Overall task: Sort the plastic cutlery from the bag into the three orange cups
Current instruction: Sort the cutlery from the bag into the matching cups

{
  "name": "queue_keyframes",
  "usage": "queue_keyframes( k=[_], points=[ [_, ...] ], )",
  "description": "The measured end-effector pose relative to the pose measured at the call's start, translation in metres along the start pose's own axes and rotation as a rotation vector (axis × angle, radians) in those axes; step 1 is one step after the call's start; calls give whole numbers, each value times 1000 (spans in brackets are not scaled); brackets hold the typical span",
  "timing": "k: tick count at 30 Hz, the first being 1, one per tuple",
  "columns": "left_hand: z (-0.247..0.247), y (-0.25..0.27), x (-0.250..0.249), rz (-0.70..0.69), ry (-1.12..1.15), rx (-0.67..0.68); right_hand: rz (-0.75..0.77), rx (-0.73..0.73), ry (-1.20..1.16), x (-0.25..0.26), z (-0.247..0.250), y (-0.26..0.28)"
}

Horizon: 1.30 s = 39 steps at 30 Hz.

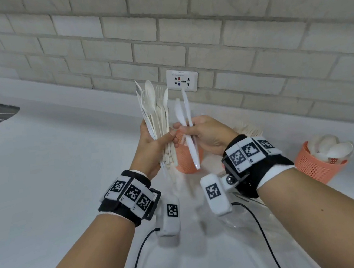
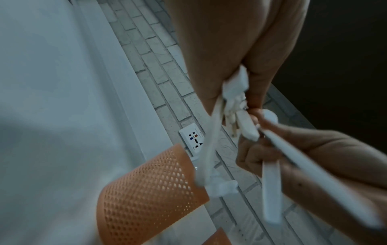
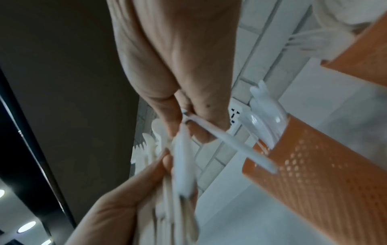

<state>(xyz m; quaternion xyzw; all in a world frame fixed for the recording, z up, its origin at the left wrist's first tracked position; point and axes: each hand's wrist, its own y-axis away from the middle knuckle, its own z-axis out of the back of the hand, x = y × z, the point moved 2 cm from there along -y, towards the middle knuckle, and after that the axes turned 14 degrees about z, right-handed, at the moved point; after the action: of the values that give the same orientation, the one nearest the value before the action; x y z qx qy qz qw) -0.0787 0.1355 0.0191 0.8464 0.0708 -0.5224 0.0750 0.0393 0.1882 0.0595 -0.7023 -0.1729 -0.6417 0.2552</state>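
Head view: a person's left hand (image 1: pixel 150 146) clenches a mixed bundle of plastic cutlery (image 1: pixel 155 114) upright, spoon bowls and fork tines fanned above the fist, handles trailing below it. Just beside that fist, fingertips almost touching it, the right hand (image 1: pixel 203 135) pinches two white knives (image 1: pixel 187 128), drawn apart from the bundle; their long axis runs nearly vertical, blades above the fingers, handle ends hanging below. Directly under and behind that grip stands an orange mesh cup (image 1: pixel 187 157), its mouth partly hidden by both hands; the right wrist view shows clear cutlery already standing in it. The right hand is the nearer to it, so the knives likely need only a short drop, handles first. Farther out to the right sits a second orange cup (image 1: pixel 316 165) holding spoons (image 1: pixel 334 148); a third cup peeks behind the right wrist. Nearer the body, below the wrists, lies the clear bag (image 1: pixel 244 217) on the white counter (image 1: pixel 53 171).
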Motion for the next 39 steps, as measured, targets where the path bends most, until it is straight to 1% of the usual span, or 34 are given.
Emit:
queue_keyframes(
  k=[2, 3, 4, 5, 7, 10, 14, 15, 16, 17, 18, 20, 21, 22, 23, 25, 26, 27, 29, 31, 35, 39],
  points=[
    [4, -2, 0, 32, 11, 1, 70, -174, 192, 7, 13, -6],
    [5, -1, -1, 45, -5, 9, 130, -281, 248, 11, 18, -10],
    [5, 0, -1, 56, -32, 16, 197, -374, 255, 14, 22, -14],
    [4, 1, -2, 69, -55, 20, 260, -437, 251, 14, 24, -18],
    [3, 2, -1, 98, -51, 16, 313, -477, 298, 8, 24, -28],
    [3, 0, 1, 121, -8, -3, 289, -422, 404, -15, 21, -37],
    [3, 0, 2, 112, -71, -21, 117, -295, 505, -36, 19, -40],
    [3, 1, 2, 108, -94, -27, 85, -275, 526, -37, 19, -41],
    [3, 2, 2, 108, -112, -37, 83, -271, 538, -37, 18, -41],
    [3, 2, 2, 108, -120, -49, 119, -287, 556, -33, 17, -39],
    [3, 3, 2, 107, -118, -63, 198, -319, 596, -25, 16, -35],
    [2, 4, 1, 102, -101, -98, 407, -366, 719, -6, 9, -22],
    [3, 3, 0, 98, -88, -118, 463, -323, 757, 2, 4, -15],
    [3, 3, -1, 94, -68, -136, 443, -219, 772, 8, -2, -9],
    [2, 2, -2, 92, -39, -147, 346, -61, 778, 11, -9, -2],
    [1, 0, -3, 100, 27, -157, 95, 281, 775, 9, -22, 12],
    [-2, 0, -4, 102, 51, -154, 27, 368, 760, 6, -26, 19],
    [-4, 1, -3, 105, 64, -152, 14, 378, 730, 3, -29, 23],
    [-8, 2, -2, 119, 35, -161, 56, 299, 642, -3, -33, 24],
    [-12, 4, 1, 144, -37, -148, 101, 237, 587, -11, -35, 21],
    [-16, 6, 3, 177, -170, -107, 156, 161, 543, -28, -36, 16],
    [-13, 5, 2, 218, -172, -114, 166, 118, 468, -34, -37, 16]
  ],
)
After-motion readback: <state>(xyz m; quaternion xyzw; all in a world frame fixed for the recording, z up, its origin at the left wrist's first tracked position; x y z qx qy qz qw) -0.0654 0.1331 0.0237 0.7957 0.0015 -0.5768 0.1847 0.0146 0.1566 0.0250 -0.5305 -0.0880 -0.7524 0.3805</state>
